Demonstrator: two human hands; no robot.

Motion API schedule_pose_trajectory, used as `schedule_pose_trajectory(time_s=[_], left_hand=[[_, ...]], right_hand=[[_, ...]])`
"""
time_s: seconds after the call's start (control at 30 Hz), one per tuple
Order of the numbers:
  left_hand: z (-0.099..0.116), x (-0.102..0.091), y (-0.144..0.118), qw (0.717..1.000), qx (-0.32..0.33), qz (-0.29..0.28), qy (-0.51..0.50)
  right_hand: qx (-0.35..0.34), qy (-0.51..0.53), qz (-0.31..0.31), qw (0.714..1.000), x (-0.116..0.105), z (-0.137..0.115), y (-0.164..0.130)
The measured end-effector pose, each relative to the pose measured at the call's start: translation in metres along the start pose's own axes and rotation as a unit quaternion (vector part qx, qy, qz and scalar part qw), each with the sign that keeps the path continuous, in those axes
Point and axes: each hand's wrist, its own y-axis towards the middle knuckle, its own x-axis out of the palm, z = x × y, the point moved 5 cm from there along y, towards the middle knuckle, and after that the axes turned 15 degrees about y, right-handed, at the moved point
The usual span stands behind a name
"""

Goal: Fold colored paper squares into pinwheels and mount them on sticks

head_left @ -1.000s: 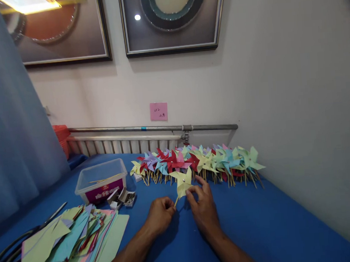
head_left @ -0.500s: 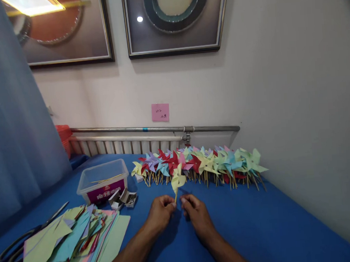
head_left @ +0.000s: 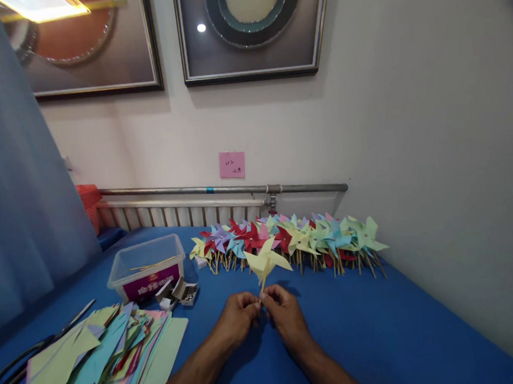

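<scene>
a yellow pinwheel is held upright above the worktop, its stick pinched between left hand and right hand. assembly seems finished; placement with the pinwheel row is probably called for.

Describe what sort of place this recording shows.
Probably a room used as a craft workspace: a blue-covered table holds a row of finished paper pinwheels, a pile of cut coloured paper and scissors, below framed pictures.
</scene>
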Motion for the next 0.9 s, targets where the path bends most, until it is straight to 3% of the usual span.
schedule_pose_trajectory(time_s=[0.3, 0.47, 0.63, 0.77, 0.9], left_hand=[[-0.007, -0.001, 0.002, 0.998, 0.011, 0.041, 0.049], [-0.01, -0.002, 0.003, 0.991, 0.027, 0.084, 0.097], [-0.004, -0.004, -0.001, 0.981, 0.039, 0.099, 0.162], [0.002, -0.006, -0.005, 0.973, 0.032, 0.09, 0.209], [0.004, -0.005, -0.007, 0.97, 0.026, 0.084, 0.226]], right_hand=[[-0.002, -0.014, 0.024, 1.0, 0.0, 0.003, -0.001], [-0.008, -0.073, 0.024, 0.997, 0.0, 0.006, -0.002], [-0.032, -0.249, 0.043, 0.967, -0.026, -0.003, 0.027], [-0.033, -0.297, 0.063, 0.952, -0.053, -0.013, 0.058], [-0.037, -0.335, 0.066, 0.939, -0.061, -0.013, 0.07]])
